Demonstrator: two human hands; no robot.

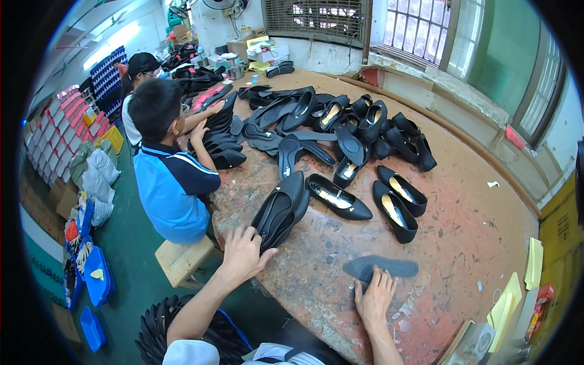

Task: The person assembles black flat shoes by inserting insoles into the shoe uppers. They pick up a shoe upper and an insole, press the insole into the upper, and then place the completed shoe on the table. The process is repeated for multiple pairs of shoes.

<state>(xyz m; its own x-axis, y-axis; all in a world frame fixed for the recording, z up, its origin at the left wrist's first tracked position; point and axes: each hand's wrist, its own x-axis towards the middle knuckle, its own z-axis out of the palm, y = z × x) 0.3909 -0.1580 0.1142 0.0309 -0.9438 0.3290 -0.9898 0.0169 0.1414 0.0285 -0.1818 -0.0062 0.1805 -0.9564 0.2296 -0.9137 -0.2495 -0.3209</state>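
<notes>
My left hand (pixel 241 254) is at the heel end of a nested stack of black pointed flat shoes (pixel 281 210), its fingers on one side and the thumb on the other. On the near part of the table, a dark grey insole (pixel 398 267) lies flat under the fingers of my right hand (pixel 374 297), which grip its near edge. Beyond it are a single black shoe (pixel 347 205) with a gold-marked lining and a pair of similar shoes (pixel 403 204). Loose black insoles (pixel 289 155) lie just past the stack.
A heap of black shoes (pixel 365 121) covers the table's far middle. At the left, a person in a blue shirt (pixel 167 188) handles more shoes, with another person behind. Yellow pads (pixel 506 304) and small boxes line the near right edge. A wooden stool (pixel 181 258) stands left.
</notes>
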